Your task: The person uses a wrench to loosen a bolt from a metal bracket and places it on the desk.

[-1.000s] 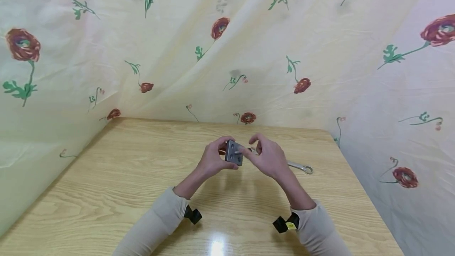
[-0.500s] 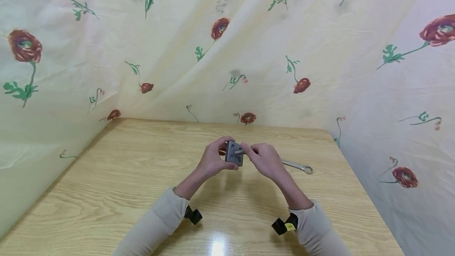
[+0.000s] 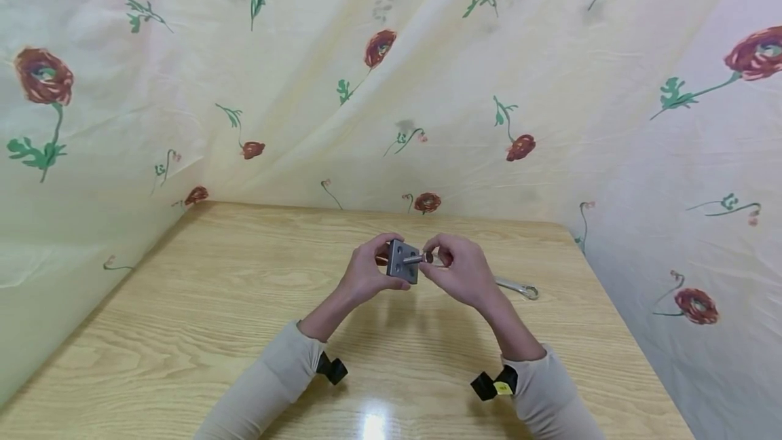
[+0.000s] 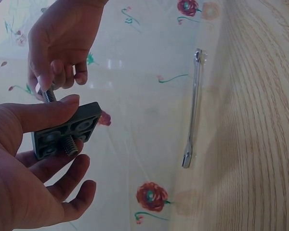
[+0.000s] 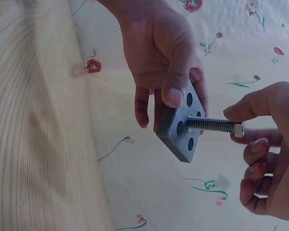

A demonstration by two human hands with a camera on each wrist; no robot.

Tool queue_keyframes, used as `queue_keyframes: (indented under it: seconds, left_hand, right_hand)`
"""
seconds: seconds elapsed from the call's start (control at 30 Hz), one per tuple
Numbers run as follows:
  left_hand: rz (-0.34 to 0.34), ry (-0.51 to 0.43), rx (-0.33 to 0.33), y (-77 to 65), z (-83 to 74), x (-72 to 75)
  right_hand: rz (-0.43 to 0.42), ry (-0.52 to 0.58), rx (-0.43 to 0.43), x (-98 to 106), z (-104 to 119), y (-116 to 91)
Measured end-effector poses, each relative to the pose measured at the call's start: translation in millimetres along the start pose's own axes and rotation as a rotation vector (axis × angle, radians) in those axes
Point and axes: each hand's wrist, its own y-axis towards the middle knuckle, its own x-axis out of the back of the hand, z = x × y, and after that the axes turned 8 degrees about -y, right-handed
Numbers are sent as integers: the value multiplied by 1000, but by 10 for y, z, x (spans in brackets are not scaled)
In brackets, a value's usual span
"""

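My left hand (image 3: 366, 269) grips a square grey metal plate (image 3: 404, 278) by its edges, thumb on one side and fingers on the other. Several round holes sit near the plate's corners. A hex bolt (image 5: 214, 124) runs through its middle, with much of the threaded shank standing out on the head side. In the left wrist view, the threaded end of the bolt (image 4: 70, 145) pokes out of the ribbed back. My right hand (image 3: 459, 271) pinches the bolt at its hex head between thumb and index finger, the other fingers curled beneath.
A silver combination wrench (image 4: 193, 108) lies on the wooden table (image 3: 244, 290), beyond the right hand and partly hidden by it in the head view. Flower-print cloth (image 3: 293, 87) hangs behind the table and along both sides.
My right thumb and fingers have shifted round the bolt's head, from raised fingers through a curled grasp to a pinch with the head showing. The left hand and plate stay in place.
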Motion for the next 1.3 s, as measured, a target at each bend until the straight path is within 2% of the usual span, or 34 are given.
queue_keyframes:
  seconds: [0.13, 0.27, 0.43, 0.53, 0.6, 0.67, 0.87, 0.93, 1.07, 1.3]
  left_hand:
    - [5, -6, 7, -2, 0, -3]
    - [5, -5, 6, -2, -6, -5]
    - [7, -1, 9, 4, -13, -7]
    - [9, 2, 7, 8, -9, -6]
    - [7, 5, 1, 9, -4, -5]
    - [4, 5, -4, 6, 0, -5]
    - [1, 0, 10, -3, 10, -9]
    - [-2, 5, 14, -6, 8, -11]
    - [-3, 7, 15, -11, 4, -13]
    - [-1, 4, 5, -5, 8, -9]
  right_hand:
    - [-87, -2, 82, -28, -23, -3]
    - [-141, 1, 134, -89, -48, -2]
    - [-173, 3, 170, -135, -49, -2]
    - [-156, -5, 180, -133, -45, -3]
    - [-115, -12, 156, -110, -34, -6]
    - [-66, -6, 95, -83, -24, -6]
    - [92, -35, -231, -45, -3, -1]
    - [152, -37, -301, -56, -5, 1]
    - [214, 19, -328, -80, -4, 11]
    - [203, 21, -217, -60, -1, 6]
